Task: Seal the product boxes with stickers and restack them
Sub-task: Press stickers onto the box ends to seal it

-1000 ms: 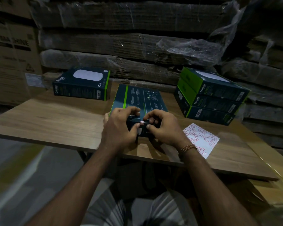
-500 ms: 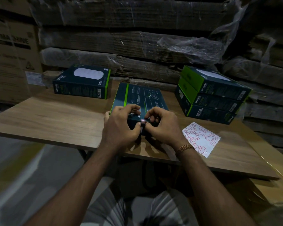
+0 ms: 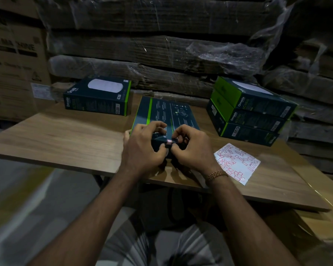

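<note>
On table (image 3: 65,139), box (image 3: 167,112) near edge, sticker (image 3: 169,141) pinched between left hand (image 3: 142,150), right hand (image 3: 190,150) grip.

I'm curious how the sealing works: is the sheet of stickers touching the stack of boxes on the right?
Apart. The head view shows a strip of bare table between the sticker sheet and the stack of boxes.

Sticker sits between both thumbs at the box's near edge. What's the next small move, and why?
Probably press the sticker flat over the near edge of the middle box: both the left hand and right hand already pinch it there.
</note>
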{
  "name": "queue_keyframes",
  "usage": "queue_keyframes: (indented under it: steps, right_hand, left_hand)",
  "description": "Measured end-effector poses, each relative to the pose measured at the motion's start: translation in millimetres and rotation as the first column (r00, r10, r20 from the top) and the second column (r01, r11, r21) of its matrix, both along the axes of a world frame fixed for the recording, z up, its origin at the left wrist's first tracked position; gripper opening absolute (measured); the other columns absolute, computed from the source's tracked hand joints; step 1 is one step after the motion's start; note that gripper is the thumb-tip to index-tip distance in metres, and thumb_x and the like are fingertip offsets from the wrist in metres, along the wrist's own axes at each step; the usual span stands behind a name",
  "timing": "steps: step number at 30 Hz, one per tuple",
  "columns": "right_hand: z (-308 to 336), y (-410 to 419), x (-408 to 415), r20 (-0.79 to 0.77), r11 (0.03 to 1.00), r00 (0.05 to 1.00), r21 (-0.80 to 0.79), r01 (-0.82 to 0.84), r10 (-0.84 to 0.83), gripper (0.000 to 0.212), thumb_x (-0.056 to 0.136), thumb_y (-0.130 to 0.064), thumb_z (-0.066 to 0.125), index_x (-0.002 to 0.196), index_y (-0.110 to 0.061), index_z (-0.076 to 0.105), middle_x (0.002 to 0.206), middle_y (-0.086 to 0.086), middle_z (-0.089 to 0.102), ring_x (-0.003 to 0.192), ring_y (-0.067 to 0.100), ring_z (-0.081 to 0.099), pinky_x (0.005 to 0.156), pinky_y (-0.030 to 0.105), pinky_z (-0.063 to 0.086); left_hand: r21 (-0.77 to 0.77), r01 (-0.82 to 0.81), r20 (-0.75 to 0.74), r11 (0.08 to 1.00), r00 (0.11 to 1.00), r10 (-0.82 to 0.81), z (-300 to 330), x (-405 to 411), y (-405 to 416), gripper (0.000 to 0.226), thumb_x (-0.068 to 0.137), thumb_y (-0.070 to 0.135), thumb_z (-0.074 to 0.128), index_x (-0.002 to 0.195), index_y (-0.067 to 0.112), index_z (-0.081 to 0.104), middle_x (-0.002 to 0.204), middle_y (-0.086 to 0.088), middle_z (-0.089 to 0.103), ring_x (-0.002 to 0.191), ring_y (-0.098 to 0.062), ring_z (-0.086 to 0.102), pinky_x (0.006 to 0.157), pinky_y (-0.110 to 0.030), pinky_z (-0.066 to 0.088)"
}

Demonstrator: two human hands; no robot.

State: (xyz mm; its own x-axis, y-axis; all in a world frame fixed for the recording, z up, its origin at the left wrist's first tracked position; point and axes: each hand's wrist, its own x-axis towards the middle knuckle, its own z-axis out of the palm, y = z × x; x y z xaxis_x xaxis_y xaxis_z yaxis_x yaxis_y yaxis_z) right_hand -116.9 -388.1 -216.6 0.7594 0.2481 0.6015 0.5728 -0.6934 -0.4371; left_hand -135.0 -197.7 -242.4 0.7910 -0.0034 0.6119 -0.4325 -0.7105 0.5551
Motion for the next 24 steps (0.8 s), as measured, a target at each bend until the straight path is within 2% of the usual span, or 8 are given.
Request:
queue_keyframes:
  steps: [4, 10, 15, 24]
  right_hand:
    - [2.8, 2.7, -0.1, -0.007, 1.000, 1.000, 0.013, 0.014, -0.014, 0.020, 0.080, -0.031, 0.085, 0.089, -0.027, 0.068, 0.073, -0.013, 0.060, 0.069, 0.001, 0.056, 0.059, 0.011, 0.041]
    - [1.4, 1.8, -0.2, -0.005, 1.000, 1.000, -0.021, 0.023, -0.023, 0.019, 0.078, -0.025, 0.080, 0.091, -0.029, 0.066, 0.075, -0.012, 0.059, 0.066, 0.004, 0.054, 0.058, 0.012, 0.038]
    - [3.3, 4.2, -1.0, -0.001, 1.000, 1.000, 0.003, 0.026, -0.026, 0.023, 0.079, -0.037, 0.085, 0.090, -0.028, 0.067, 0.072, -0.013, 0.058, 0.067, 0.003, 0.055, 0.058, 0.013, 0.038]
    - [3.7, 3.3, 0.1, -0.022, 0.999, 0.999, 0.009, 0.037, -0.037, 0.019, 0.078, -0.031, 0.083, 0.088, -0.029, 0.067, 0.072, -0.010, 0.061, 0.065, 0.004, 0.056, 0.057, 0.012, 0.038]
  left_hand:
    - [-0.026, 0.014, -0.010, 1.000, 1.000, -0.014, 1.7, -1.3, 0.3, 0.056, 0.080, 0.040, 0.060, 0.136, 0.040, 0.054, 0.105, 0.039, 0.045, 0.110, -0.004, 0.049, 0.112, -0.057, 0.039]
    - [-0.047, 0.025, -0.012, 0.999, 1.000, -0.025, 2.9, -2.5, 0.1, 0.057, 0.078, 0.032, 0.060, 0.135, 0.039, 0.054, 0.114, 0.028, 0.058, 0.112, -0.005, 0.052, 0.109, -0.053, 0.039]
    - [-0.043, 0.025, -0.025, 0.999, 0.999, -0.026, 4.1, -4.1, -0.4, 0.057, 0.078, 0.036, 0.059, 0.134, 0.038, 0.055, 0.104, 0.037, 0.046, 0.106, -0.001, 0.045, 0.109, -0.052, 0.040]
    - [-0.058, 0.025, -0.013, 0.998, 1.000, -0.026, 6.2, -7.6, -1.4, 0.056, 0.076, 0.028, 0.059, 0.132, 0.034, 0.057, 0.101, 0.040, 0.041, 0.099, 0.003, 0.038, 0.109, -0.056, 0.041]
